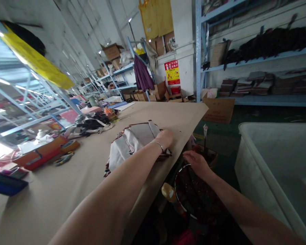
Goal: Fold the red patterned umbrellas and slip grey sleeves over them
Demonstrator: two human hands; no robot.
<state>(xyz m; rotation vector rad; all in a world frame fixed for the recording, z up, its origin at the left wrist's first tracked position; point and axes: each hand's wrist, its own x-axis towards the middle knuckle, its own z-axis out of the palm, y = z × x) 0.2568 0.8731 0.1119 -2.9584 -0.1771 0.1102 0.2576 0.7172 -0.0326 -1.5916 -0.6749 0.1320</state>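
On the brown-covered table (86,177) lies a loose pile of light grey fabric pieces (140,133) with dark reddish edges. My left hand (165,139), with a bracelet on the wrist, is closed at the right side of this pile; its fingertips are hidden. Just off the table edge, my right hand (196,162) has its fingers drawn together. Whatever they may hold is too small to make out. Below that hand is a round container with a pale rim (177,190) and dark contents.
At the left of the table are scissors (63,159), an orange-red box (40,154), a blue object (7,183) and dark cloth (93,121). A large white bin (267,177) stands at right. Blue shelving (199,51) and a cardboard box (218,109) are beyond.
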